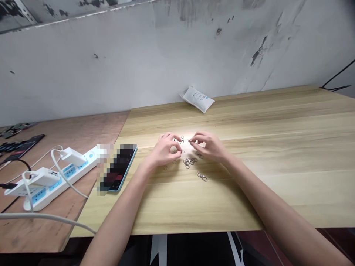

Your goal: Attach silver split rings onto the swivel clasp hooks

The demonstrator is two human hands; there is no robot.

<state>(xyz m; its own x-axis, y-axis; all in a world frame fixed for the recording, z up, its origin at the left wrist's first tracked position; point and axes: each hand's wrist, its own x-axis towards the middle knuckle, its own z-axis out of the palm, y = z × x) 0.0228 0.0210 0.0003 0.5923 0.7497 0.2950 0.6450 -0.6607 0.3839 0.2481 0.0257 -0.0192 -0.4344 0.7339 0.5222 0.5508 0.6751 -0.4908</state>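
Hands above a wood-grain tabletop point(277, 147), with a cluster of metal clasps point(189, 162) as landmark. Up and left of the cluster, the left hand point(166, 149) curves over small metal rings point(177, 140) — thumb and forefinger apart. Up and right, the right hand point(208, 145) has its thumb and fingertips drawn together, apparently pinching a small piece point(189, 140) — too tiny to identify. A single clasp point(202, 177) lies just below the cluster; a phone point(122, 168) lies well to its left.

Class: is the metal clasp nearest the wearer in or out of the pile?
Out: tabletop shows between the clasp and the pile.
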